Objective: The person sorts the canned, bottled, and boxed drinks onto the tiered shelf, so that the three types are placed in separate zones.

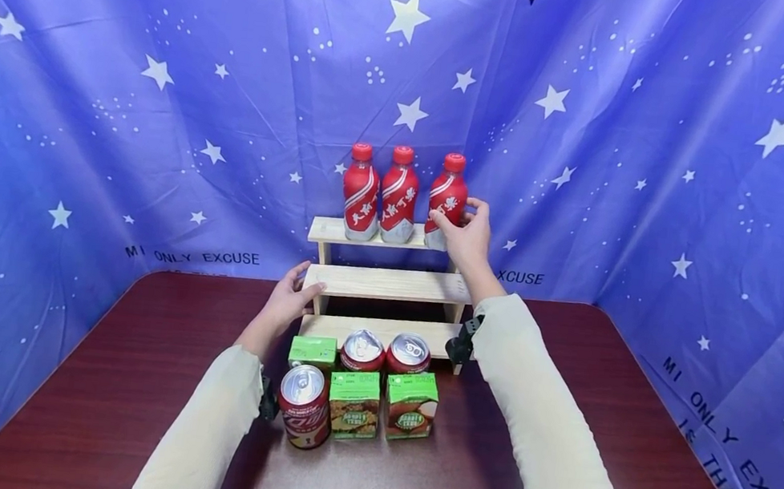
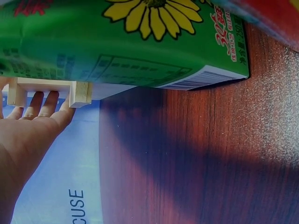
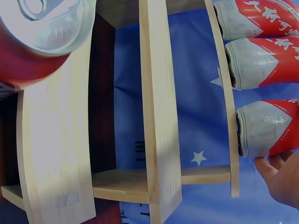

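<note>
Right hand [image 1: 469, 237] gripping a red bottle [image 1: 449, 185]
Its thumb and fingers are clasping the bottle upright by the top shelf's [image 1: 325, 229] right edge; two matching bottles [image 1: 400, 197] are standing between it and the left edge. The left hand [image 1: 286, 299] is gripping the middle shelf's [image 1: 387, 283] left edge.

Table [image 1: 364, 487] bears 3 cans [image 1: 305, 422], 3 cartons [image 1: 353, 414], wooden rack [image 1: 387, 283]; top tier [image 1: 327, 229] holds 3 bottles [image 1: 399, 197].
</note>
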`<state>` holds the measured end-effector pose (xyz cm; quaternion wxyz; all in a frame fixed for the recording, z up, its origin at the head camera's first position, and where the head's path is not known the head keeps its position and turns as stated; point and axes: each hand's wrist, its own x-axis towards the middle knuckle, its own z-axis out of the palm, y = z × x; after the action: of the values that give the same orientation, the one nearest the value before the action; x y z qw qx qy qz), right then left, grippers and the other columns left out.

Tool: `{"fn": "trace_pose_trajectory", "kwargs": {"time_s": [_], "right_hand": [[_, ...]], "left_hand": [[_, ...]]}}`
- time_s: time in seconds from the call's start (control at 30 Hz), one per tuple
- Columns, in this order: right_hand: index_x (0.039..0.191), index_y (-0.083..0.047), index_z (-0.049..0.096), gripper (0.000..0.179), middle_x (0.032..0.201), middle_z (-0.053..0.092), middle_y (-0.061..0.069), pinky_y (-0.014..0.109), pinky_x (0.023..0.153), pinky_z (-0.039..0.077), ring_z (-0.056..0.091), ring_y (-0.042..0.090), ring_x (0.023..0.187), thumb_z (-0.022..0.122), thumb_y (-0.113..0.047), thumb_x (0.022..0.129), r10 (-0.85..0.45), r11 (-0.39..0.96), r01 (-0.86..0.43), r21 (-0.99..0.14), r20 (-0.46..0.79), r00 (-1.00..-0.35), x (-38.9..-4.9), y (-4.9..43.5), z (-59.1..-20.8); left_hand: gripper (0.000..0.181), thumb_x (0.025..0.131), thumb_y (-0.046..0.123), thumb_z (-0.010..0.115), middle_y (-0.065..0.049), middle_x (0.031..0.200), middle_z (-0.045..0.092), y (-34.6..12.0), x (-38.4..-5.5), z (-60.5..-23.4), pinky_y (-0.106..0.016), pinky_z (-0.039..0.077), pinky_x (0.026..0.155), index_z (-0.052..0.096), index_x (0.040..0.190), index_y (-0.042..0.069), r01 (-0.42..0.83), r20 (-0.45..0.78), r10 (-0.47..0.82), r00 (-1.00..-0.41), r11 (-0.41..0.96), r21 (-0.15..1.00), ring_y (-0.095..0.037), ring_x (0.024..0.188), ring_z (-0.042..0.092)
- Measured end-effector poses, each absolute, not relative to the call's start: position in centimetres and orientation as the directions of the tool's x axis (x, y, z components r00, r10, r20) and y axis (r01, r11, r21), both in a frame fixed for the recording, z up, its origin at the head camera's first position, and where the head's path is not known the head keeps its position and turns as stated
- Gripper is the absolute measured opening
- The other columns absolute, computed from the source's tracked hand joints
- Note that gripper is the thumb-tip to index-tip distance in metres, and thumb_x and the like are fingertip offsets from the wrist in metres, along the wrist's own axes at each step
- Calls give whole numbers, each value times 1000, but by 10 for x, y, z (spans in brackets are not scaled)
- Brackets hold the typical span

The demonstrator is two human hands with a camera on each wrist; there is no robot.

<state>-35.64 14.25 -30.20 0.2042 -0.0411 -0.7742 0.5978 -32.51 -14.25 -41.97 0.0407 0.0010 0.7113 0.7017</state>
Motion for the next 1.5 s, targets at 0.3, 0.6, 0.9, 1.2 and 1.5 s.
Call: {"fn": "trace_pose_trajectory", "kwargs": {"time_s": [0.3, 0.6, 0.9, 1.2, 1.5], "right_hand": [[138, -13, 41, 71, 132, 54, 14, 36, 102, 44, 50, 23, 121, 75, -34, 79, 312, 302, -125, -945, 222, -924, -358, 145, -296], [142, -16, 39, 74, 134, 53, 12, 35, 102, 44, 50, 22, 123, 74, -35, 79, 301, 312, -98, -945, 196, -933, -359, 144, -295], [143, -14, 38, 74, 135, 52, 12, 34, 103, 43, 49, 22, 124, 73, -34, 80, 303, 302, -114, -946, 208, -930, -363, 141, -297], [144, -14, 36, 74, 137, 49, 14, 36, 104, 42, 47, 24, 126, 72, -33, 82, 283, 293, -110, -950, 197, -939, -364, 139, -296], [145, -15, 33, 76, 142, 45, 14, 36, 107, 40, 44, 25, 130, 71, -33, 83, 258, 289, -118, -950, 196, -946, -363, 141, -295]], "left_hand": [[70, 95, 10, 53, -23, 150, 27, -141, -326, -420, -57, 41, 99, 10, 151, 11, -48, -49, 61, -997, 27, 998, -40, 129, 40], [70, 95, 10, 53, -25, 148, 29, -141, -323, -418, -57, 42, 99, 11, 151, 11, -54, -55, 58, -997, 28, 998, -40, 127, 41], [70, 95, 10, 53, -24, 148, 29, -142, -326, -422, -55, 42, 100, 11, 151, 12, -55, -56, 55, -997, 24, 998, -40, 127, 42], [70, 94, 10, 54, -23, 149, 29, -142, -325, -421, -55, 42, 99, 13, 151, 13, -64, -65, 50, -997, 22, 998, -39, 128, 41], [70, 94, 11, 54, -23, 150, 27, -143, -328, -421, -55, 42, 99, 12, 151, 13, -58, -60, 48, -997, 25, 998, -41, 128, 41]]}}
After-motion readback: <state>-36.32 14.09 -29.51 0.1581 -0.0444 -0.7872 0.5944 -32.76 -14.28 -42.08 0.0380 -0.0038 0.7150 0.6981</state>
